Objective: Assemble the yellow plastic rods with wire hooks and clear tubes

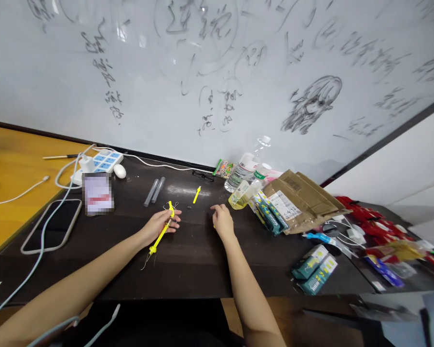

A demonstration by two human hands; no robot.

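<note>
My left hand point(161, 226) holds a thin yellow rod point(161, 237) with yellow collars and fine bent wires at both ends. The thumb grips the rod while the other fingers are partly spread. Beyond it on the dark table lies a short yellow piece with a pale tip point(196, 194), next to a tiny dark bit point(189, 207). My right hand point(223, 222) rests over the table to the right, fingers curled in. A speck of yellow shows at its edge; what the fingers hold is hidden. Two clear tubes point(155, 192) lie side by side ahead of my left hand.
Bottles point(241, 172) and a snack packet point(223, 168) stand by the whiteboard point(148, 96). To the right are brown cardboard packaging point(304, 197) and green boxes point(315, 270). A power strip point(106, 161), a phone point(53, 225) and loose white cables occupy the left.
</note>
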